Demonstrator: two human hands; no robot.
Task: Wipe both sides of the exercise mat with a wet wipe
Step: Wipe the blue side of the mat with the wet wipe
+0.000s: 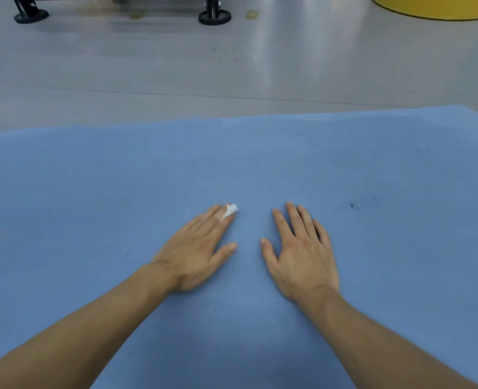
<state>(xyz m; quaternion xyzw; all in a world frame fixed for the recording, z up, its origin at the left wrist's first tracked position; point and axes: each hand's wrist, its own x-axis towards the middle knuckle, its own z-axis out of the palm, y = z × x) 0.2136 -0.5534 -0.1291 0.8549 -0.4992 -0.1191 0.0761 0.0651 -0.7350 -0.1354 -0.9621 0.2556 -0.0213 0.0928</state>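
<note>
Head view: exercise mat, blue, lies flat on the grey floor, spanning the lower frame. Both hands rest palm-down on it, near each other but apart.

Left hand: fingers straight and close together, pressing down. Only a small white tip of the wet wipe shows at the index finger. Whether it is tucked between two fingers or just trapped beneath them, I cannot tell.

Right hand: fingers straight, slightly spread, holding nothing, apparently bracing the mat.

Small dark mark on the mat, right of the right hand.

Risks, as judged:
- Wipe is held by pressure alone, with most of it hidden. On a stroke it may bunch up or slip out, so bare skin rubs the mat instead.
- Little of the wipe seems to touch the surface, so passes would be narrow and patches, or that mark, easily missed.
- If the right hand lifts, a firm push could drag or ripple the mat across the smooth floor.
- Underside is not visible, so the flip probably remains. Turning the mat could put a damp face on the floor.
</note>
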